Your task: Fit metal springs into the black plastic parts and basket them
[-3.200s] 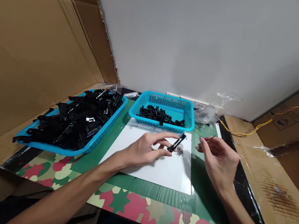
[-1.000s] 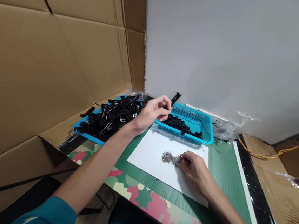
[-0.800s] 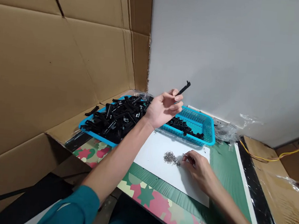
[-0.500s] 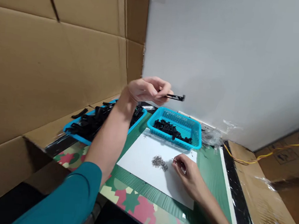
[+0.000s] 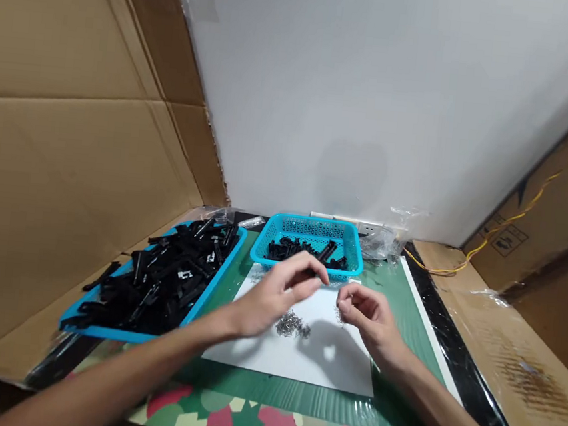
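Observation:
My left hand (image 5: 284, 290) hovers over the back of a white sheet (image 5: 250, 354), just in front of a blue basket (image 5: 309, 223). Its thumb and curved fingers are apart, with nothing seen between them. To its right, my right hand (image 5: 367, 315) is closed in a pinch above the sheet. Small shiny bits show at its fingertips, too fine to name. A pile of small metal pieces (image 5: 291, 324) lies on the sheet between and below the hands. Black plastic parts (image 5: 329, 249) lie inside the basket, partly hidden by my left hand.
A larger blue tray (image 5: 218, 275) heaped with black strip-like parts (image 5: 157, 281) stands at the left. Cardboard (image 5: 64, 205) walls off the left side. Crumpled clear plastic (image 5: 384, 243) and a power strip (image 5: 367, 228) lie behind, near a yellow cable (image 5: 479, 248) at the right.
My left hand has come down from above the basket, and the black part it held is gone from its fingers. My right hand stays pinched over the sheet. The view has turned left.

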A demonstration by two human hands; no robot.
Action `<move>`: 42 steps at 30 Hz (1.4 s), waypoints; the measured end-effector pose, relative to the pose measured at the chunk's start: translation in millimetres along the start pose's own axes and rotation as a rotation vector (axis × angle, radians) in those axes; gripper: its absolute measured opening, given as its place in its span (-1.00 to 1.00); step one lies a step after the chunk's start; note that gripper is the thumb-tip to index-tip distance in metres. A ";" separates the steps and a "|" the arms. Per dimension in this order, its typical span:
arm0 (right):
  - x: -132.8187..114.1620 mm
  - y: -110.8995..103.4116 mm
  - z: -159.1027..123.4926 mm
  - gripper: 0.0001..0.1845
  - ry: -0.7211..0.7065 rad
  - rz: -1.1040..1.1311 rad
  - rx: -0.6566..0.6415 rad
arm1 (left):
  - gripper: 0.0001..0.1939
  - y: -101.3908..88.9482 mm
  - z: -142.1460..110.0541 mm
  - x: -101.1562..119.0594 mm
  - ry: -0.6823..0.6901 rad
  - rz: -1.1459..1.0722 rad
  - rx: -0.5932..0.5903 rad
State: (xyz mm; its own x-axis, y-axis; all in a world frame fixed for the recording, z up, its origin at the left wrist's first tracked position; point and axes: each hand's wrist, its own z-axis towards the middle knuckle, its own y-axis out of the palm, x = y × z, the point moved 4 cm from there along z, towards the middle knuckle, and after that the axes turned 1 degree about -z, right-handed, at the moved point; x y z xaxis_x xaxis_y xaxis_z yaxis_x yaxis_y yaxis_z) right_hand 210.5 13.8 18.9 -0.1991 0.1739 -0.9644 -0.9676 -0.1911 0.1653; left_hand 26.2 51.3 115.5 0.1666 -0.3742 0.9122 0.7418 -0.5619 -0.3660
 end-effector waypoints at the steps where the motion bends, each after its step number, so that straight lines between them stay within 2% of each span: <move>1: 0.1 -0.5 0.5 -0.66 -0.008 0.013 0.026 | -0.71 11.3 -4.6 -10.2 0.016 -0.012 0.008; 4: -1.1 -1.0 1.7 -0.62 -0.012 0.010 0.073 | -0.67 40.6 -12.3 -42.6 -0.053 -0.196 0.014; 6: -2.9 -0.2 2.4 -0.59 -0.009 -0.014 0.078 | -0.66 52.0 -13.7 -59.2 -0.064 -0.270 0.044; 11: -4.8 4.4 0.5 -0.61 -0.018 -0.099 0.089 | -0.68 59.4 -17.4 -82.5 -0.099 -0.396 0.075; 16: 0.8 9.0 -7.3 -0.71 0.006 -0.128 0.170 | -0.68 58.7 -21.0 -86.8 -0.169 -0.476 0.088; 20: -0.8 10.9 -13.8 -0.84 -0.048 -0.185 0.220 | -0.63 58.4 -19.0 -87.7 -0.167 -0.519 0.111; 25: -6.7 15.9 -19.0 -0.78 -0.126 -0.299 0.138 | -0.58 59.9 -19.2 -93.1 -0.240 -0.614 0.127; 30: -14.2 13.4 -22.4 -0.76 -0.277 -0.445 0.136 | -0.60 59.3 -19.2 -93.7 -0.225 -0.631 0.107; 36: -20.1 8.6 -21.4 -0.83 -0.215 -0.435 0.109 | -0.62 55.4 -16.1 -96.5 -0.215 -0.569 0.122; 39: -22.4 6.5 -21.2 -0.83 -0.219 -0.462 0.106 | -0.58 57.5 -16.4 -99.5 -0.244 -0.615 0.083; 42: -26.0 3.2 -22.4 -0.78 -0.326 -0.543 0.098 | -0.56 61.2 -18.0 -100.1 -0.283 -0.709 0.002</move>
State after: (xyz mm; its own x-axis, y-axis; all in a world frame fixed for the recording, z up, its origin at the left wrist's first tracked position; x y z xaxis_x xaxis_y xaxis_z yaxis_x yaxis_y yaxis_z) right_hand 216.0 -12.9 39.8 0.3014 0.5087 -0.8065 -0.9505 0.0935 -0.2963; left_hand 43.3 41.1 -1.5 -0.1897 0.2793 0.9413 0.7347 -0.5956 0.3248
